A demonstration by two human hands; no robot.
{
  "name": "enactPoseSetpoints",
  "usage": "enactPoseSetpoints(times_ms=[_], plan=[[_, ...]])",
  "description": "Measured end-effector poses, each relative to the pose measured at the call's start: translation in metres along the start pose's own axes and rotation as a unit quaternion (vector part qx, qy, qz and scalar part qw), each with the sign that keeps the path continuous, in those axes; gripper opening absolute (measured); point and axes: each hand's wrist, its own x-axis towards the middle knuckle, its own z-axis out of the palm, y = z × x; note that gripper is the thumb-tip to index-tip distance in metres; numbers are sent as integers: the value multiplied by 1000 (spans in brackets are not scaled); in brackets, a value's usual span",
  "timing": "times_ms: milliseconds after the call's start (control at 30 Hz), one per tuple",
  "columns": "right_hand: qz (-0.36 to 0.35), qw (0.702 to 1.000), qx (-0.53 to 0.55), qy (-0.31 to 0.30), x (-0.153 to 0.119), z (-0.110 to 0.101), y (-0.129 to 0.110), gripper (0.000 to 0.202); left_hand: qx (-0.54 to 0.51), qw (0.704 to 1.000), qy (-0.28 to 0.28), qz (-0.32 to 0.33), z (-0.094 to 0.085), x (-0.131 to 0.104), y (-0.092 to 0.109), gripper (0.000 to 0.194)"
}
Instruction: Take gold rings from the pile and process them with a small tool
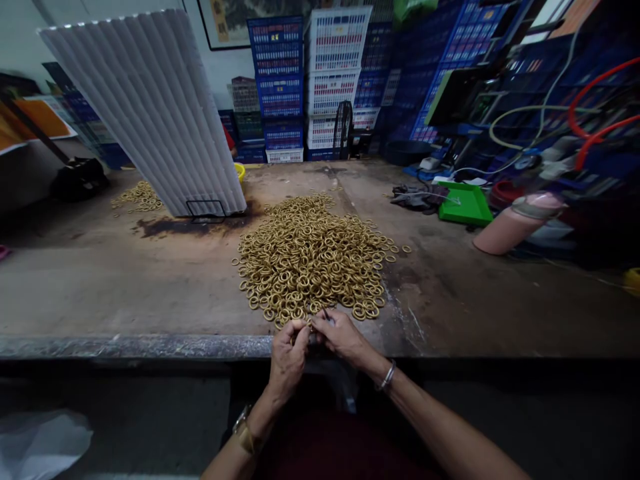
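Observation:
A broad heap of gold-coloured rings (pixel 315 260) lies on the worktable in front of me. At its near side, above the table's front edge, my two hands meet with fingertips almost touching. My left hand (pixel 289 359) is closed, thumb against forefinger, on what looks like one of the gold rings; fingers cover most of it. My right hand (pixel 346 339) is closed around a thin dark pointed tool (pixel 326 313), whose tip sticks up past the fingers. The rest of that tool is hidden.
A white corrugated panel (pixel 150 113) leans at the left in a wire stand, with a smaller ring pile (pixel 141 196) beside it. To the right are a green tray (pixel 465 203), a dark crumpled cloth (pixel 415 198) and a pink bottle (pixel 517 223). Stacked crates (pixel 277 87) stand behind.

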Motion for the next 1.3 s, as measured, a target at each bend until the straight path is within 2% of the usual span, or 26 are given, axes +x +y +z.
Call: enactPoseSetpoints(times_ms=[100,233,433,533,633,833,1100,1300], plan=[[-23,999,-37,29,2,-1,-2,23,1,998,-19,-56,1,-2,0,23],[-59,993,-89,52,2,-2,-4,18,-51,988,-72,-126,0,-2,-2,31],[-71,995,-65,28,1,-2,-1,15,-118,981,-80,-134,-1,-3,-5,30],[-92,990,-98,52,2,-5,4,14,-141,976,-79,-143,-1,-4,-2,29],[-134,971,-187,64,1,-7,9,14,-151,975,-70,-146,0,-3,0,29],[-199,907,-370,0,-8,-5,12,13,-112,985,-51,-119,0,-1,-2,32],[-156,882,-443,-34,-5,-7,11,17,-61,991,-58,-102,-2,-3,-2,31],[-104,857,-498,82,2,-30,19,20,-190,967,-84,-149,-7,-8,12,29]])
